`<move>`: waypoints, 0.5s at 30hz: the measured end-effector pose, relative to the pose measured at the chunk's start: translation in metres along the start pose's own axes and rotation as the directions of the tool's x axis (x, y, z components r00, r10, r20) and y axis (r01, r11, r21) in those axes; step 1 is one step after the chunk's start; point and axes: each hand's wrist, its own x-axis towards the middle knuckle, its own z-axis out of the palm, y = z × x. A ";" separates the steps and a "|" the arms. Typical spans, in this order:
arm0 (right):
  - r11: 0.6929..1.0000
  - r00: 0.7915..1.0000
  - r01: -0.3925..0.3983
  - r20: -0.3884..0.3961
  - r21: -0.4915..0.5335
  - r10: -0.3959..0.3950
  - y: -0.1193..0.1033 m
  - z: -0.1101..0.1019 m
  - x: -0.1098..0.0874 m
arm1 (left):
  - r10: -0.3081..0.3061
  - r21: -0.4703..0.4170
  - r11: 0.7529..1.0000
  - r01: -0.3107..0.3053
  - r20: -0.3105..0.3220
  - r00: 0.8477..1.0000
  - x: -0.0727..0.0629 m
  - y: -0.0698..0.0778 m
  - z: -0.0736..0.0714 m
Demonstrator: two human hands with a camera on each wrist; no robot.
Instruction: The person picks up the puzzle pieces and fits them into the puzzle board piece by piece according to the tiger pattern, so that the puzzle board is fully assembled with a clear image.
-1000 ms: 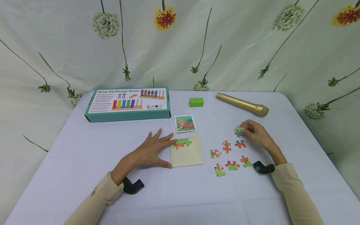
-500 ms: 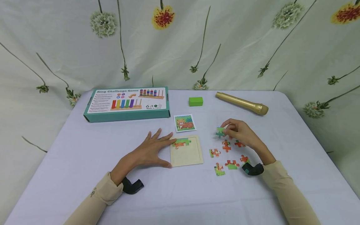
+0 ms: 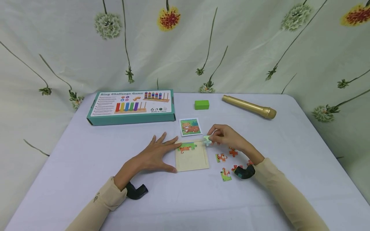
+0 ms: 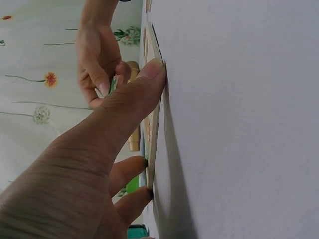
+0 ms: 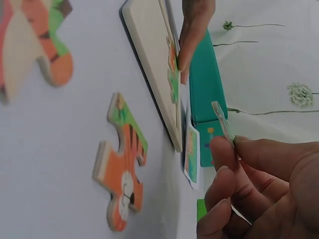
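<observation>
My right hand (image 3: 226, 137) pinches a green puzzle piece (image 3: 207, 140) between thumb and fingertips, over the top right corner of a wooden puzzle tray (image 3: 192, 162). The right wrist view shows this piece (image 5: 223, 122) edge-on, held above the table. My left hand (image 3: 156, 154) lies spread at the tray's left side, its thumb (image 4: 149, 69) and fingertips touching the rim. Joined pieces (image 3: 187, 147) with green and orange print sit in the tray's upper left. Right of the tray lie several loose tiger pieces (image 3: 225, 175), some partly hidden by my right arm.
A picture card (image 3: 190, 127) with a tiger lies just behind the tray. Farther back are a green block (image 3: 201, 105), a gold microphone (image 3: 249, 107) and a teal game box (image 3: 131, 107). A flowered cloth (image 3: 245, 48) hangs behind the table.
My right hand has carried the green puzzle piece leftward from beyond the loose pieces to the tray's top right corner. The left hand stays in place at the tray.
</observation>
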 end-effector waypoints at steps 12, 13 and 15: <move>1.000 0.999 -0.025 0.040 0.014 0.024 -0.001 0.017 0.014 | 0.000 0.001 1.000 0.000 0.004 1.000 0.000 -0.001 0.000; 1.000 0.999 -0.030 0.039 0.006 0.029 -0.001 0.018 0.015 | 0.000 0.000 1.000 0.000 0.004 1.000 0.000 -0.001 0.000; 0.999 0.998 -0.040 0.038 -0.008 0.040 -0.002 0.020 0.017 | -0.001 0.000 1.000 0.001 0.003 1.000 0.000 -0.001 0.000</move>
